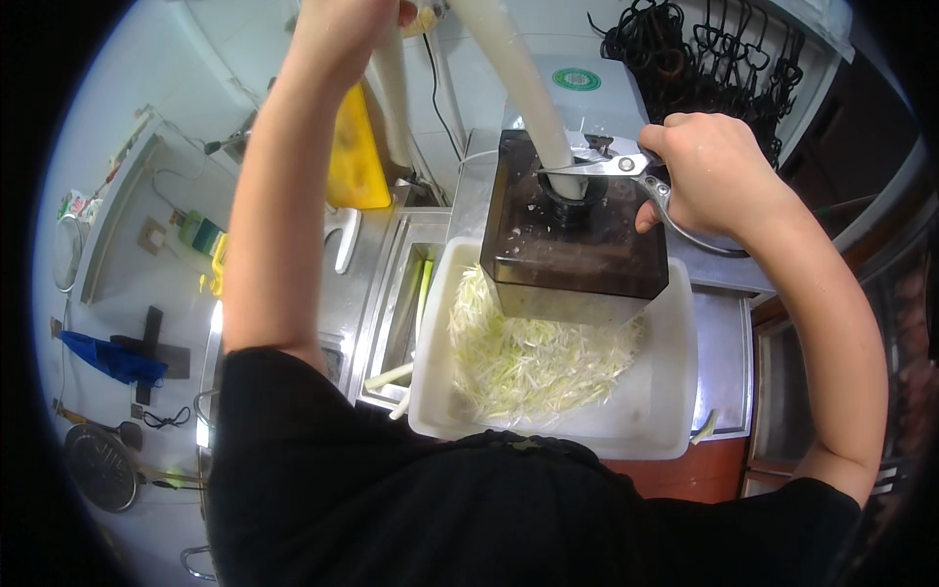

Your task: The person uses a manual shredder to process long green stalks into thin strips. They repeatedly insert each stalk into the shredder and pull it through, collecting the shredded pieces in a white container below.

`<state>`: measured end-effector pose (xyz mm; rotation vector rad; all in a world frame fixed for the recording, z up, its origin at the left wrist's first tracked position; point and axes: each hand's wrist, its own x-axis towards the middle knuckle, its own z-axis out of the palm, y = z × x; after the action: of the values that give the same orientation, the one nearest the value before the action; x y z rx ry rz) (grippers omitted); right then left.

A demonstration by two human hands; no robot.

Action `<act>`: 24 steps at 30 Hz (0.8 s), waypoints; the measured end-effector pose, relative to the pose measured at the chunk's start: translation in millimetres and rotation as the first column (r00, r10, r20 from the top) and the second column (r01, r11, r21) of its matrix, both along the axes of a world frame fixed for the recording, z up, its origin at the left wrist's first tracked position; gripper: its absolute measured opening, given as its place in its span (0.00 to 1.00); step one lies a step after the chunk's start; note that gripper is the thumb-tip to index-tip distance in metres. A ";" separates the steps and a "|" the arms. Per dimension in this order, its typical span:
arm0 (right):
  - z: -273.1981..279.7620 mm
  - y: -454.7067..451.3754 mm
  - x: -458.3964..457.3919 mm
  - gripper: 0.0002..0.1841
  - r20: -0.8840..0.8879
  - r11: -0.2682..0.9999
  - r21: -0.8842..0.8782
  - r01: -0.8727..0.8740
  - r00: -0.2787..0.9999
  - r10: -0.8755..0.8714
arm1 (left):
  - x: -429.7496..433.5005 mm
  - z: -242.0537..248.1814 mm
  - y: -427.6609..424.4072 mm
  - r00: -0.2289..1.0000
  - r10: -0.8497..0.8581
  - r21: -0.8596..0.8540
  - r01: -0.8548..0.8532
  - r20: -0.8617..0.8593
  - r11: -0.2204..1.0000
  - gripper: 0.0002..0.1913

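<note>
My right hand (708, 169) grips metal kitchen scissors (626, 165). Their spread blades lie around a long white vegetable stalk (524, 81), which looks like a scallion. The stalk's lower end sits in the black feed opening (571, 209) on top of a vegetable shredder's dark translucent hood (579, 253). Its upper end leaves the picture at the top. My left hand (352, 18) is raised at the top edge, its fingers mostly cut off, so its grip is hidden. Just below it hangs a second white stalk (392, 95). Pale green shreds (528, 359) lie in a white plastic tub (671, 411) under the hood.
Left of the tub, green-and-white stalks (389, 376) lie at a steel sink basin (396, 352). A yellow cutting board (359, 158) leans behind. Black cords and metal hooks (704, 66) hang back right. A loose stalk piece (704, 427) lies by the tub's right side.
</note>
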<state>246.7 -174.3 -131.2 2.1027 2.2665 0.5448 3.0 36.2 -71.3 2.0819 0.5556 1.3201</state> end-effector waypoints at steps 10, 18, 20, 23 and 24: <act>-19.8 5.8 -1.3 0.33 0.053 0.997 0.044 -0.060 0.997 0.057 | 27.4 29.7 -23.6 0.992 -0.112 0.158 0.102 0.061 0.982 0.46; -34.5 -15.8 33.3 0.20 -0.002 0.994 0.082 -0.077 0.997 0.077 | 21.1 33.0 -12.4 0.981 -0.189 0.130 0.181 0.054 0.975 0.38; -14.2 -32.6 51.3 0.31 -0.094 1.000 0.030 0.005 0.996 -0.002 | 20.7 32.5 -19.2 0.975 -0.220 0.134 0.214 0.031 0.967 0.38; 18.5 -41.4 40.1 0.46 -0.130 0.990 -0.020 0.141 0.981 -0.143 | 29.1 24.1 -25.3 0.975 -0.221 0.232 0.213 0.005 0.949 0.35; 20.9 -36.6 33.7 0.49 -0.113 0.996 0.021 0.081 0.991 -0.078 | 30.5 22.8 -23.3 0.978 -0.208 0.159 0.206 -0.003 0.966 0.32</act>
<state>280.4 -210.9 -110.4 2.2797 2.2304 0.4675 33.5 12.8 -48.5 2.1890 0.2241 1.2912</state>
